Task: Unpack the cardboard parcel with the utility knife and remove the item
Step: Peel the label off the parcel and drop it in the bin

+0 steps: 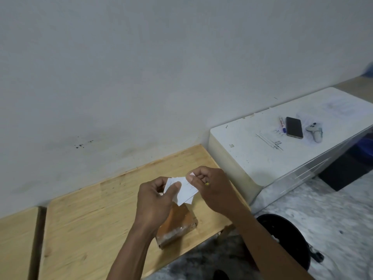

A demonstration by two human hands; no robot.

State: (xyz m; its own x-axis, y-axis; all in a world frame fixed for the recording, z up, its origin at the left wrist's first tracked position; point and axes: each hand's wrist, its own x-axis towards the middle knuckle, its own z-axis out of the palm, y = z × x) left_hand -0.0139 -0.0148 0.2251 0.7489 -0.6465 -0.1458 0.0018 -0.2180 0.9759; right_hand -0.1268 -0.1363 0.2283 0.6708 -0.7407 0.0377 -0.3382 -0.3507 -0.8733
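The left hand (156,196) and right hand (210,185) pinch a small white paper slip (184,190) — print too blurred to read — above the brown taped cardboard parcel (177,227) on the light wooden table (96,215).

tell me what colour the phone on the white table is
Black, the phone, seen in the head view.

We see a wooden worktop (86,219) set against a grey wall (141,67), with a second wooden one (14,239) just beside it on the left. To the right stands a white table (252,158). On it lie a black phone (294,127), a marker pen (282,124) just left of the phone, and a pale game controller (315,131) on its right. Below, on the speckled floor (333,209), we see a round black stool (286,237).
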